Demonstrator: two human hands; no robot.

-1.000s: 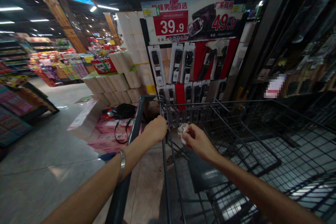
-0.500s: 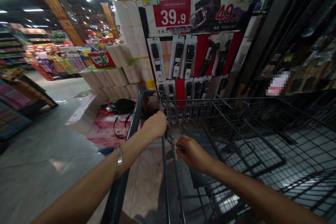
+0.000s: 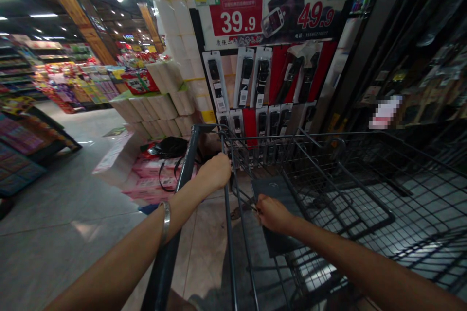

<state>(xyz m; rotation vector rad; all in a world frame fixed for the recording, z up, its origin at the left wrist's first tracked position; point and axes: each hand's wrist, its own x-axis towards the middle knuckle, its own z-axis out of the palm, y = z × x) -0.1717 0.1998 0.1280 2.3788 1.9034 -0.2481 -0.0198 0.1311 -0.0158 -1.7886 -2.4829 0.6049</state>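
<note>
A dark grey metal shopping cart (image 3: 365, 165) fills the middle and right of the view. My left hand (image 3: 215, 170), with a silver bangle above the wrist, is closed at the thin upright bar beside the cart's thick handle (image 3: 187, 165). In my right hand (image 3: 273, 213) the fingers are pinched on a small pale cloth (image 3: 258, 210), mostly hidden by them. It lies against a thin wire of the cart's folding part, just over the grey seat flap (image 3: 272, 185). Whether it is tissue or fabric, I cannot tell.
Belts in white packs (image 3: 245, 77) hang beyond the cart under a price sign (image 3: 237, 24). Stacked paper packs (image 3: 153, 107) and pink boxes (image 3: 146, 167) with a black bag (image 3: 170, 147) stand left. Tiled floor (image 3: 73, 175) runs along the left.
My right hand has moved right and slightly down, away from the upright bar, with the pale cloth in its fingers. My left hand has stayed at its bar.
</note>
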